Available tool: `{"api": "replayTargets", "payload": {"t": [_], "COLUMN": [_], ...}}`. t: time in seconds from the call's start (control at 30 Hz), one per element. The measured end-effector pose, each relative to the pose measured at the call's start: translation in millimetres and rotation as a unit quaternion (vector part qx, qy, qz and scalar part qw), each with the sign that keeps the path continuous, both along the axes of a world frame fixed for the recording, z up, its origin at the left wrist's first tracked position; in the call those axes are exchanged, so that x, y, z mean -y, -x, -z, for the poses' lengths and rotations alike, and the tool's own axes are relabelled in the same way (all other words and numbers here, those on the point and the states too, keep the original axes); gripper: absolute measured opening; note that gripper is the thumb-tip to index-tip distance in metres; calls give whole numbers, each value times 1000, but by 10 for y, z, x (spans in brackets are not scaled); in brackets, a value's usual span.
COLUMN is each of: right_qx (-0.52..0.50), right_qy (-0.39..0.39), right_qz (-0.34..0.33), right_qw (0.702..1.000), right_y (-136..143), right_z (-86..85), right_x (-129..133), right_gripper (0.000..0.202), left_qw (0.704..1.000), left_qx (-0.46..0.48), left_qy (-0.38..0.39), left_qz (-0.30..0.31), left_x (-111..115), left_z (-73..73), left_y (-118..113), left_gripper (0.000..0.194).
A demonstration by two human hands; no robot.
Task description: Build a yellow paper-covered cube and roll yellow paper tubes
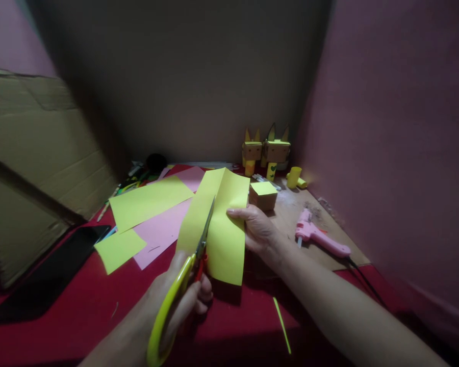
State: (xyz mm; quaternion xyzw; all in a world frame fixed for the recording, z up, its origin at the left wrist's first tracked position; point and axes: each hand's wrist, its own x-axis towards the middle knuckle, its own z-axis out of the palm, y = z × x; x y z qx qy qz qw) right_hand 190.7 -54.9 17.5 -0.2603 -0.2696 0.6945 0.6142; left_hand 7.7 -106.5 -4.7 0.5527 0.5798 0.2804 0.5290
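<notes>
My left hand [191, 295] is closed around the handles of a pair of scissors [176, 275] with a large yellow loop and some red. The scissor blades point up and away, lying along a cut in a yellow sheet of paper [227, 244]. My right hand [256, 227] pinches that sheet at its right edge, thumb on top and fingers behind. A crease runs down from the sheet's top edge. To the left lie another yellow sheet [149, 201], a smaller yellow piece [120, 248] and pink paper [162, 232].
A pink glue gun [317, 234] with a cord rests on a cardboard board [283, 219]. Near it stand a small box with a yellow top [263, 196], yellow paper tubes [294, 177] and two eared cardboard figures [277, 152]. A black flat object [57, 270] lies left; a yellow strip [282, 325] in front.
</notes>
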Motion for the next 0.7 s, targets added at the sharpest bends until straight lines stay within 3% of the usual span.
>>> {"api": "replayTargets", "payload": {"t": [0.2,0.43,0.6,0.7], "right_qx": [3,2,5,9], "right_qy": [1,0,16,16], "right_qz": [2,-4,-3,-5], "right_qw": [1000,1000,1000,1000], "right_y": [-2,-3,-3,0], "right_z": [-21,-23,-31,-37], "right_x": [10,17,22,28], "right_gripper": [50,41,33,29], "left_qw": [994,996,996,996], "left_qx": [-2,-52,-55,-56], "left_qy": [-19,2,11,8], "left_qz": [104,77,72,75], "left_x": [59,16,15,6], "left_z": [-125,-199,-209,-227], "left_y": [142,132,143,147], "left_gripper": [23,12,20,10]}}
